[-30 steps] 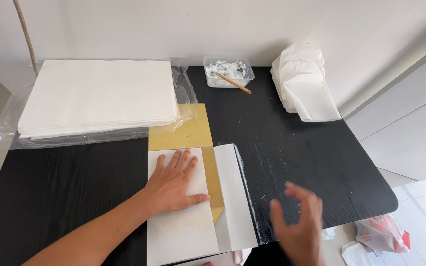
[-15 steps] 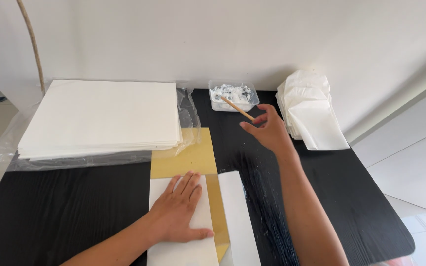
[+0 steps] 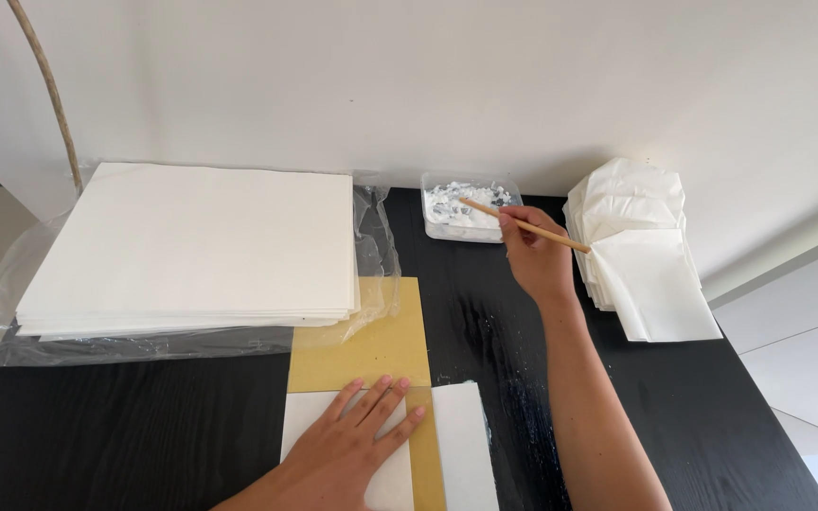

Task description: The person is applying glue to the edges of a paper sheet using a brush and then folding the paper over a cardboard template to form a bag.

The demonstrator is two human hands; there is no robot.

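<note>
Right hand now pinching stick over tub | left hand still flat, open on white sheet

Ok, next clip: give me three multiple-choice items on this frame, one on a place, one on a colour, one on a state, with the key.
1. Where is the clear tub of white paste?
A. at the table's far edge by the wall
B. on the paper stack
C. under the left hand

2. What colour is the board under the folded sheet?
A. red
B. mustard yellow
C. blue

3. What is the right hand doing?
A. lying flat
B. holding a thin wooden stick
C. lifting the napkin pile

Key: A, the tub sits against the wall; B, the board shows yellow beside the left hand; B, the stick's tip reaches the tub.
</note>
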